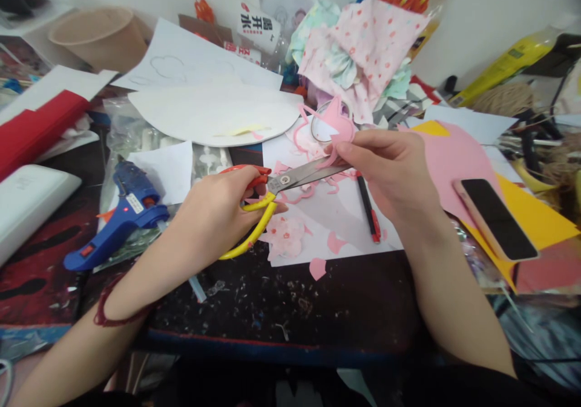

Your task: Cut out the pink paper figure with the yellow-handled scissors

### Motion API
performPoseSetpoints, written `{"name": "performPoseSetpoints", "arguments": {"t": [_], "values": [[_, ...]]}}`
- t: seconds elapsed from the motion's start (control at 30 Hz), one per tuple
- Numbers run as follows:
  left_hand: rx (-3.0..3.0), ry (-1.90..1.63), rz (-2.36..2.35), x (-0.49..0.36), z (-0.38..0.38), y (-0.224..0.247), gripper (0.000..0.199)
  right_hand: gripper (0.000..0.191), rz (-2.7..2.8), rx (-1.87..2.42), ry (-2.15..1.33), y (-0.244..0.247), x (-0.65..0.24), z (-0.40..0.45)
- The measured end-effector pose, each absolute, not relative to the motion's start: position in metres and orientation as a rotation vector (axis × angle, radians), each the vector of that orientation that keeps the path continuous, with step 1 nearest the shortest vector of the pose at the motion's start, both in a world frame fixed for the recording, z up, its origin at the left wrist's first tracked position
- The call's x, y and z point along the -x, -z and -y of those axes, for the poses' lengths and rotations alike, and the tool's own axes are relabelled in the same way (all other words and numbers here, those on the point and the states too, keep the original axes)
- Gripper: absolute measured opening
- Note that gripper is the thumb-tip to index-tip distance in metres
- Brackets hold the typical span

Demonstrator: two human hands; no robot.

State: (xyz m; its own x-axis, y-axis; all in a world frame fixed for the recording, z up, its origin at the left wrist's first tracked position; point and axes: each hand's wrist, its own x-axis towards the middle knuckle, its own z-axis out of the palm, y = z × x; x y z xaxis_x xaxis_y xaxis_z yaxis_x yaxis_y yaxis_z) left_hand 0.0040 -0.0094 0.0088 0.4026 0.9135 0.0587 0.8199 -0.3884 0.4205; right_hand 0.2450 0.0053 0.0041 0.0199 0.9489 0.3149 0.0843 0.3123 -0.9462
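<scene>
My left hand (218,204) is closed round the handles of a pair of scissors (285,181), one handle orange-red and the other yellow. The blades point right and reach a pink paper cutout (341,127). That cutout is pinched between the thumb and fingers of my right hand (385,165), and its edge lies at the blade tips. Beneath the scissors, pink scraps (336,242) and a pink paper flower (285,235) rest on a white sheet (349,213). A black and red pen (367,207) lies there too, below my right hand.
A blue glue gun (129,213) lies left of my left hand. Behind are a white oval board (218,113), a roll of tape (318,130) and patterned cloth (358,50). On the right, a phone (497,219) rests on pink and yellow sheets (540,210).
</scene>
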Motion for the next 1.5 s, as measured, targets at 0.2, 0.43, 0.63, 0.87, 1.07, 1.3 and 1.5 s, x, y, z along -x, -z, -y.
{"name": "performPoseSetpoints", "arguments": {"t": [0.2, 0.43, 0.63, 0.87, 1.07, 1.3, 1.5], "values": [[-2.339, -0.382, -1.520, -0.005, 0.010, -0.010, 0.041, 0.006, 1.385, 1.062, -0.901, -0.005, -0.244, -0.004], [-2.334, -0.405, -1.525, -0.005, 0.009, -0.009, 0.045, 0.006, 1.396, 1.051, -0.891, -0.004, -0.244, -0.005], [-2.336, -0.341, -1.604, -0.006, 0.009, -0.005, 0.054, 0.007, 1.407, 1.062, -0.868, -0.004, -0.244, -0.005], [-2.436, -0.300, -1.607, -0.006, 0.010, -0.007, 0.043, 0.004, 1.420, 1.085, -0.860, -0.004, -0.244, -0.004], [-2.579, -0.150, -1.663, -0.009, 0.012, -0.002, 0.037, 0.004, 1.431, 1.079, -0.858, -0.004, -0.245, -0.004], [-2.628, -0.036, -1.621, -0.013, 0.013, 0.001, 0.034, 0.006, 1.444, 1.074, -0.846, -0.004, -0.245, -0.003], [-2.642, -0.073, -1.602, -0.014, 0.013, 0.001, 0.040, 0.004, 1.441, 1.098, -0.828, -0.004, -0.245, -0.002]]}}
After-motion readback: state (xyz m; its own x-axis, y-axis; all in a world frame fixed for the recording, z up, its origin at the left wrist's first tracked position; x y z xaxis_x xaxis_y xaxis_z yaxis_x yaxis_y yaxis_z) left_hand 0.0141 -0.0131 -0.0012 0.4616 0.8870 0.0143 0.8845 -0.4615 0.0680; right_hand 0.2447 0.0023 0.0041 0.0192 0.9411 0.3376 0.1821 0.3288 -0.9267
